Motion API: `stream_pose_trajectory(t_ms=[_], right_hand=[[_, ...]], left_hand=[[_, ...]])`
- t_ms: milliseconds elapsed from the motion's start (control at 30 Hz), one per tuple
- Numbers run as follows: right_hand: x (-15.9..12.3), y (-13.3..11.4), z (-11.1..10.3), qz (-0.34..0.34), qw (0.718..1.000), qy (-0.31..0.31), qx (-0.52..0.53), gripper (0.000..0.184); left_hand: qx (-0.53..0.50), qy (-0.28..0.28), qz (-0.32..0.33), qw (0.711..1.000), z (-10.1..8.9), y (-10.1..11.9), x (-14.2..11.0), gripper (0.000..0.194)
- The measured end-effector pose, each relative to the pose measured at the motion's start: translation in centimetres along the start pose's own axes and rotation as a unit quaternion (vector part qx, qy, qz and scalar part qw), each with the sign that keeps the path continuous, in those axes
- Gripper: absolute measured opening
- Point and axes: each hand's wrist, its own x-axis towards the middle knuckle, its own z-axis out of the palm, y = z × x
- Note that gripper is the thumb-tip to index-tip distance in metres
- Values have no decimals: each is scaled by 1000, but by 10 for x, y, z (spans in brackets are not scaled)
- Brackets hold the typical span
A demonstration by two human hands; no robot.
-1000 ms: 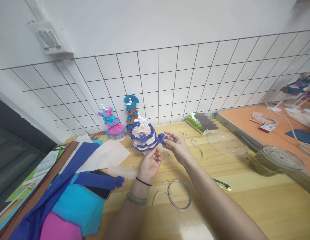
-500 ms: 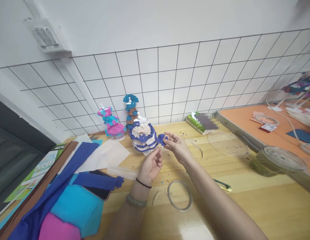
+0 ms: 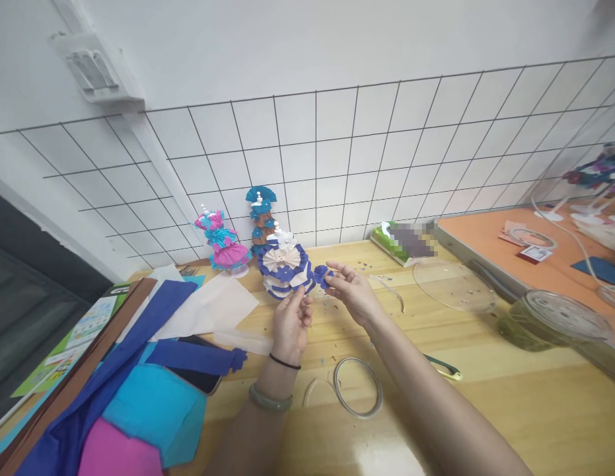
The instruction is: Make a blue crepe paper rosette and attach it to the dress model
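Observation:
My right hand [image 3: 355, 294] pinches a small purple paper flower [image 3: 322, 276] between thumb and fingertips, beside a miniature paper dress [image 3: 283, 264]. White and purple ruffles cover this dress, with a cream pleated fan on its front and white beads on top. My left hand [image 3: 291, 324] is closed, its fingertips at the lower hem of the skirt; whether they grip the hem or something small is hidden. Behind stand a teal and brown paper dress [image 3: 263, 225] and a pink and turquoise one [image 3: 226, 251].
Purple paper [image 3: 195, 357], turquoise sheets [image 3: 153, 410] and a phone [image 3: 208, 377] lie left. A tape ring [image 3: 357, 415] sits near me. To the right are a cutter [image 3: 446, 369], a clear disc [image 3: 450, 307], a round container [image 3: 555, 324] and an orange surface [image 3: 490, 244].
My left hand has moved left and slightly up, from below the flower to the skirt's lower hem. My right hand keeps the flower in nearly the same place.

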Motion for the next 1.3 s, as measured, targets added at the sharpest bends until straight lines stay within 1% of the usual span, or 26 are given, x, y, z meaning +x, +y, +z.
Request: stream_pose_trajectory(t_ms=[167,367,500,600,667,767,900,1300], right_hand=[[0,0,1,3,1000,1,1,40],[0,0,1,9,1000,-1,11,40],[0,1,0,12,1000,-3,12,40],[1,2,-1,15,1000,-6,15,39],[1,2,-1,16,1000,-8,19,38],[0,1,0,22,999,-10,25,37],[-2,-3,2,33,999,-8,24,35],[-2,-1,2,33,999,-8,18,35]], left_hand=[[13,7,8,1000,1,0,-1,26],[24,-13,-13,1000,0,-3,0,28],[15,-39,-49,998,-1,-10,1,24],[-10,-61,-92,994,-3,-13,5,18],[-33,-66,-109,991,-4,-13,7,13],[-60,-61,-103,991,-6,-13,10,8],[-78,-60,-80,992,-8,-15,11,9],[-86,-63,-62,992,-13,-18,17,8]])
